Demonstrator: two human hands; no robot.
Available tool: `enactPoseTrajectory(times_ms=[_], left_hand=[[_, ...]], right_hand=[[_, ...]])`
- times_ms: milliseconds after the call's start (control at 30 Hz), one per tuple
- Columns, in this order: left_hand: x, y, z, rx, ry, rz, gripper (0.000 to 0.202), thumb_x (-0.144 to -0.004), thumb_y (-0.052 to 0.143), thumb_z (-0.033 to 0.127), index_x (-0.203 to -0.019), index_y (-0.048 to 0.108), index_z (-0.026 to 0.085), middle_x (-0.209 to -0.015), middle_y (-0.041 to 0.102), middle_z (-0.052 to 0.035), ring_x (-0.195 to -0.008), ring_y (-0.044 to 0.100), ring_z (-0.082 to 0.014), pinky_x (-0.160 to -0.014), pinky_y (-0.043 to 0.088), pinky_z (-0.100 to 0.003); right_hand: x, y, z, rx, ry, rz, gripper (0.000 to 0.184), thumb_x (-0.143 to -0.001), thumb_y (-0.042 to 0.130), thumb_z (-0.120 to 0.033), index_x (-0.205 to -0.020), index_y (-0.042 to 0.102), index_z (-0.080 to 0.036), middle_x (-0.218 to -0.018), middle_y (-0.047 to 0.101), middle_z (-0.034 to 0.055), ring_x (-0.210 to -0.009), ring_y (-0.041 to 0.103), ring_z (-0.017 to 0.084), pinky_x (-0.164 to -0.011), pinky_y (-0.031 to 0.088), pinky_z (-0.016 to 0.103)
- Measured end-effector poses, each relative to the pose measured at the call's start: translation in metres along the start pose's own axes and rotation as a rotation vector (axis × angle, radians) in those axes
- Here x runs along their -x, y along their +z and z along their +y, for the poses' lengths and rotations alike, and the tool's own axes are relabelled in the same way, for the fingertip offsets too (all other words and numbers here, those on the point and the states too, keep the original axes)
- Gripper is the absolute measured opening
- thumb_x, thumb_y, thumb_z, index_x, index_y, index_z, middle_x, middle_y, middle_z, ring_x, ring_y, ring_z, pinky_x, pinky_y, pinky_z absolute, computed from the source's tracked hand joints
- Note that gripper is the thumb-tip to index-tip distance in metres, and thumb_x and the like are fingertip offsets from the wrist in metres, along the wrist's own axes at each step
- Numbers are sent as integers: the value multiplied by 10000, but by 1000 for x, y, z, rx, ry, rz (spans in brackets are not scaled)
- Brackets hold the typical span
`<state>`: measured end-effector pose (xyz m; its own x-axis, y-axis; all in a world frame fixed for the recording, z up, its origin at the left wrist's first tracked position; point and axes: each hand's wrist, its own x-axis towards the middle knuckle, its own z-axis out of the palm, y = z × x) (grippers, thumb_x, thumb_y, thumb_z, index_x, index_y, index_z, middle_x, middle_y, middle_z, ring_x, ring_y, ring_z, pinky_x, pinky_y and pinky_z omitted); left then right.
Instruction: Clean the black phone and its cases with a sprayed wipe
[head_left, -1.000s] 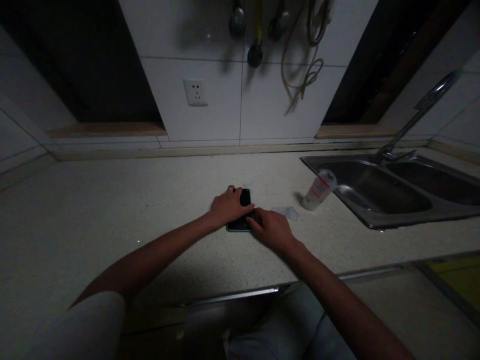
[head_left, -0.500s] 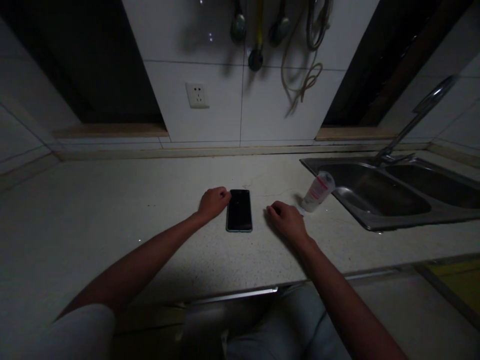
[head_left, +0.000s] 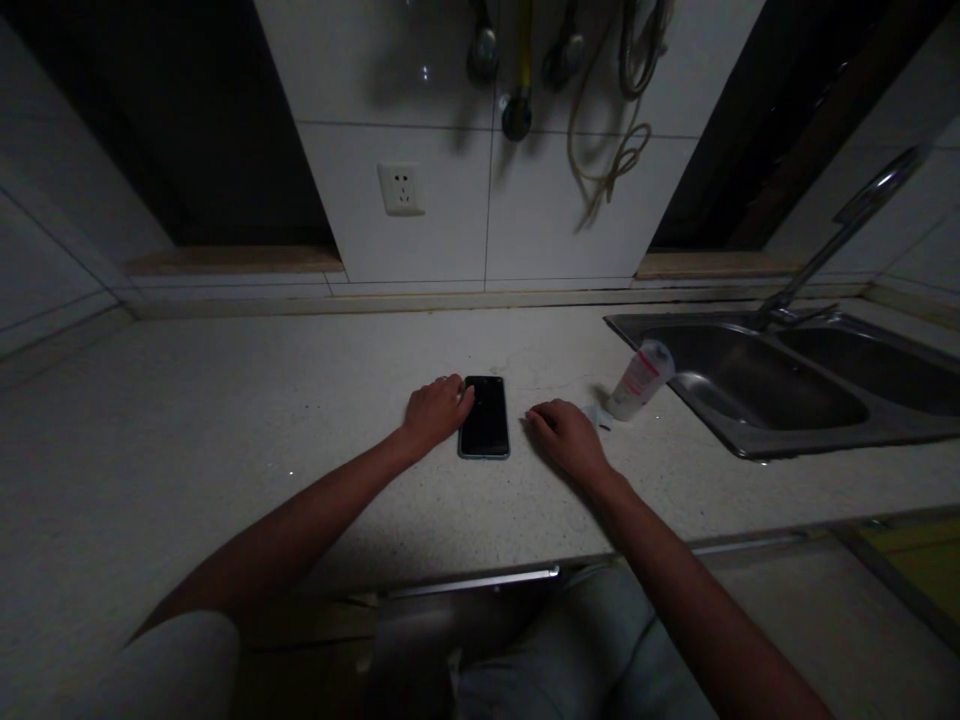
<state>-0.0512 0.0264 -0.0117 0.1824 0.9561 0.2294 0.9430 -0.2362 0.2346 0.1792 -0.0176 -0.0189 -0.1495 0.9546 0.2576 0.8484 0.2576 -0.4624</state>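
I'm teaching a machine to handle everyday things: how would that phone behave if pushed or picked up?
The phone is probably stiff, given its flat slab shape. Lying flat on the counter, it would likely slide rather than roll or tip. Its smooth-looking dark screen may be slippery.

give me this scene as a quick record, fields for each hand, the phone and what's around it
left hand: at the phone's left edge, thumb over the edge
right hand: loosely curled, right of the phone, apart from it
phone: flat on the counter, screen up and dark
cup: clear with red print, standing left of the sink
pale scrap: between right hand and cup
wall: socket, hanging cord
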Motion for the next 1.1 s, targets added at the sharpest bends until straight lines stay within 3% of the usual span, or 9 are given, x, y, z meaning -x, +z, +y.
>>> enactPoseTrajectory(times_ms=[100, 200, 300, 467, 633, 733, 800, 1000, 1100], left_hand=[[11, -1, 10, 29, -7, 3, 486, -1009, 341, 518, -1097, 656, 159, -1144, 672, -205, -1034, 661, -332, -851, 475, -410], [16, -3, 16, 179, -89, -42, 555, -931, 411, 683, -950, 653, 183, -939, 702, -180, -961, 675, -351, -843, 472, -427], [16, -6, 17, 322, -176, -57, 512, -879, 489, 705, -853, 603, 207, -849, 697, -149, -898, 678, -341, -790, 460, -411], [10, -10, 5, 587, -290, -65, 411, -882, 544, 617, -767, 540, 222, -723, 666, -76, -669, 637, -228, -602, 403, -313], [3, -3, -2, 948, -352, -177, 361, -832, 627, 565, -808, 550, 213, -494, 510, 39, -381, 429, -114, -442, 304, -245], [0, 1, 6, 1271, -263, -71, 349, -754, 713, 493, -881, 598, 189, -650, 614, 15, -540, 555, -120, -536, 425, -237], [-1, 3, 14, 1473, -291, -37, 383, -714, 747, 473, -929, 610, 187, -749, 664, -1, -666, 625, -150, -622, 487, -257], [0, -2, 25, 1834, -523, -412, 426, -859, 486, 500, -966, 680, 137, -846, 741, -132, -820, 715, -272, -736, 565, -403], [-1, -6, 21, 1916, -559, -436, 443, -890, 421, 453, -1018, 690, 125, -931, 761, -148, -900, 729, -292, -792, 569, -443]], right_hand=[[1, 7, -7, 1, -100, -8, 343, -1000, 467, -372, -1029, 773, -220, -1032, 702, 121, -1020, 587, 279, -909, 418, 419], [2, 13, -18, -57, -154, -57, 327, -998, 487, -391, -993, 777, -241, -1162, 693, 110, -1099, 567, 293, -961, 406, 458], [1, 15, -25, -156, -165, -90, 346, -986, 509, -408, -897, 781, -215, -1176, 697, 134, -1099, 585, 298, -993, 410, 477], [-6, 20, -24, -309, -109, -104, 391, -976, 497, -470, -920, 781, -208, -1249, 674, 138, -1159, 595, 296, -1043, 421, 485], [-11, 30, -22, -524, -70, -92, 382, -960, 518, -506, -952, 765, -214, -1312, 640, 119, -1182, 602, 252, -1055, 446, 443], [-11, 31, -23, -623, -76, -97, 348, -949, 546, -492, -939, 763, -220, -1291, 644, 113, -1157, 618, 240, -1055, 449, 433], [-10, 29, -24, -687, -103, -99, 349, -946, 553, -494, -924, 765, -218, -1264, 648, 115, -1168, 614, 240, -1061, 444, 428], [-9, 26, -23, -780, -151, -48, 404, -934, 560, -568, -1062, 767, -246, -1369, 572, 118, -1308, 527, 250, -1113, 412, 428], [-9, 26, -21, -796, -135, 0, 438, -930, 568, -577, -1214, 713, -277, -1363, 567, 115, -1307, 524, 244, -1097, 434, 425]])
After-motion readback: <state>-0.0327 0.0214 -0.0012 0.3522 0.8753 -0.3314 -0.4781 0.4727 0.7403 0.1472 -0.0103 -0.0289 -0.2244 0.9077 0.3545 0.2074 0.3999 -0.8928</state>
